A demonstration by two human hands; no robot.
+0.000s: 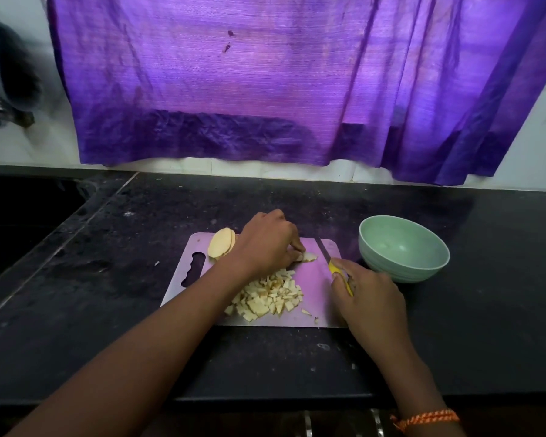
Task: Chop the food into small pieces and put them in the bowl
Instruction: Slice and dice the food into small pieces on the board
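Open counter (114,247) left of cutting board (312,298) & in front; bowl (404,247) blocks right side, curtain (265,89) hangs low behind.

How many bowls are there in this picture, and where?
1. The green bowl stands on the dark counter, just right of the cutting board, beyond the right hand. No other bowl is visible.

Legible text, labels, brands, numbers, signs: none. You will find no readable marking on any surface in the head view.
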